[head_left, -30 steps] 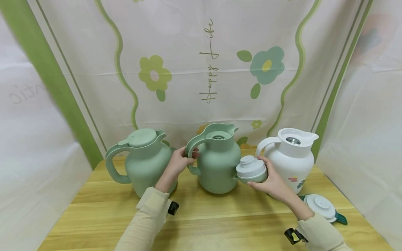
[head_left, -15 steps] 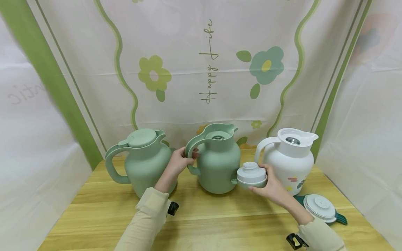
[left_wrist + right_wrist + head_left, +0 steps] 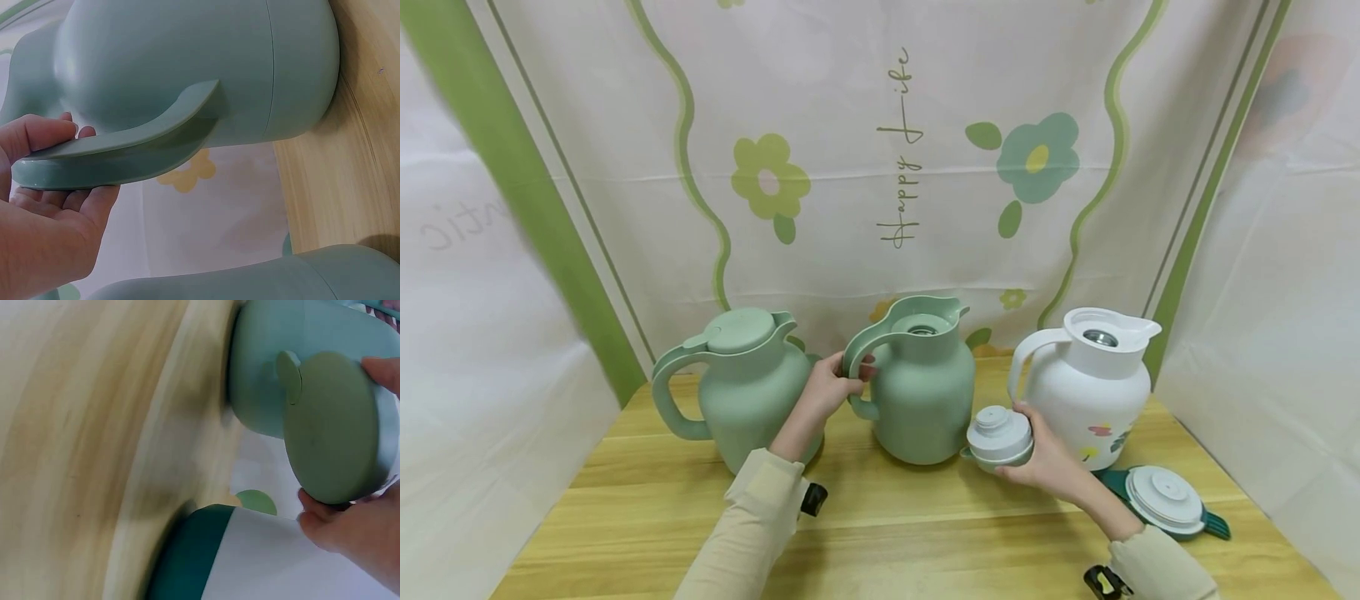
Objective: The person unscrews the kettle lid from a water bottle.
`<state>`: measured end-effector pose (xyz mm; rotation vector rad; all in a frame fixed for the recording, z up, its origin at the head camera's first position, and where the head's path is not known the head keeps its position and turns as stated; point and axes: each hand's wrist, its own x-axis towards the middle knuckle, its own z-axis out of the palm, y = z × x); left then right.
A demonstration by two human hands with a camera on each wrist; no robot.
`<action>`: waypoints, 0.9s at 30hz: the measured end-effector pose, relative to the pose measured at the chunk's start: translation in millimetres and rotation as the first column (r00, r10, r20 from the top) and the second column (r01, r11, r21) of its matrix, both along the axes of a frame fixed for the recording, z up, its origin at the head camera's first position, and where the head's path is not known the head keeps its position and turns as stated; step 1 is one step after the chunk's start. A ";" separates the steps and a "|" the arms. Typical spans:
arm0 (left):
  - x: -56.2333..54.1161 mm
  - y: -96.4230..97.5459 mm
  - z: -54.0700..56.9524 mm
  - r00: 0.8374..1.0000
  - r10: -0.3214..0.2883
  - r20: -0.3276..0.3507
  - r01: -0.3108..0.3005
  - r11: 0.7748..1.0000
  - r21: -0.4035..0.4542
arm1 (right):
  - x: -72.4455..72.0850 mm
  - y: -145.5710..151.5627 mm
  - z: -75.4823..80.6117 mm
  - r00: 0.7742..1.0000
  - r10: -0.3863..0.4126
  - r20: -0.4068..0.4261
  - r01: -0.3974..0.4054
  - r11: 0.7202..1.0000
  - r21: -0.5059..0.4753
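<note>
My left hand [image 3: 829, 387] grips the handle [image 3: 119, 147] of the middle green thermos jug [image 3: 921, 404], which stands upright with its mouth uncovered. In the head view my right hand [image 3: 1048, 458] holds a round lid [image 3: 1000, 435] upside down, its white stopper facing up and its green top facing down. The thumb and fingers sit around the lid's edge. In the right wrist view the lid's flat green top [image 3: 331, 431] and small tab [image 3: 289, 376] show, above the wooden table [image 3: 100, 456]. The lid is just right of the middle jug.
To the left stands a second green jug [image 3: 748, 404] with its lid on. A white jug [image 3: 1086, 392] with flower prints stands at right, mouth uncovered. A dark green and white lid [image 3: 1167, 498] lies upside down near it. A printed curtain [image 3: 850, 208] hangs behind.
My right hand has lowered the lid toward the table in front of the white jug, and the lid's tilt has changed. The left hand keeps its grip on the handle.
</note>
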<state>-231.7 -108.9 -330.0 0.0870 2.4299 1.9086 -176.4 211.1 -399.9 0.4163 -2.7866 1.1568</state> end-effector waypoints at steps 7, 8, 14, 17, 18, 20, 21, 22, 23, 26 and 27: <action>-0.4 -0.4 -0.7 1.000 -0.006 -0.006 0.006 1.000 0.003 | -4.3 4.5 -14.9 1.000 0.017 0.013 -0.018 0.999 0.048; -0.3 -0.4 -0.7 1.000 -0.007 -0.007 0.007 1.000 0.003 | -4.7 4.8 -17.6 1.000 0.021 0.007 -0.021 0.999 0.049; 0.6 -0.3 -0.5 1.000 -0.010 -0.003 0.010 1.000 0.011 | -1.7 2.9 -25.9 0.998 -0.007 0.063 0.003 0.999 0.051; 0.7 0.1 -0.2 1.000 -0.010 -0.001 0.010 1.000 0.015 | -0.7 2.6 -29.0 0.994 -0.015 0.106 0.008 0.998 0.066; 0.6 0.2 -0.2 1.000 -0.010 -0.001 0.010 1.000 0.016 | -0.5 2.8 -30.0 0.993 -0.016 0.119 0.008 0.997 0.073; 0.7 0.3 -0.1 1.000 -0.009 0.002 0.009 1.000 0.017 | -0.6 3.0 -31.8 0.991 -0.017 0.135 0.006 0.997 0.078; 0.7 0.3 -0.2 1.000 -0.009 0.002 0.009 1.000 0.017 | -0.9 3.2 -32.8 0.990 -0.014 0.141 0.003 0.997 0.077; 0.7 0.3 -0.3 1.000 -0.008 0.001 0.008 1.000 0.017 | -1.2 3.5 -33.4 0.989 -0.010 0.149 -0.001 0.997 0.075; 0.8 0.2 -0.3 1.000 -0.006 0.001 0.006 1.000 0.016 | -1.7 3.6 -34.1 0.988 -0.007 0.155 -0.005 0.997 0.072; 0.9 0.1 -0.4 1.000 -0.003 -0.001 0.003 1.000 0.016 | -2.8 3.8 -35.7 0.985 0.003 0.173 -0.014 0.998 0.066; 0.9 0.1 -0.2 1.000 -0.002 -0.002 0.002 1.000 0.015 | -3.3 3.9 -36.2 0.984 0.004 0.177 -0.016 0.997 0.071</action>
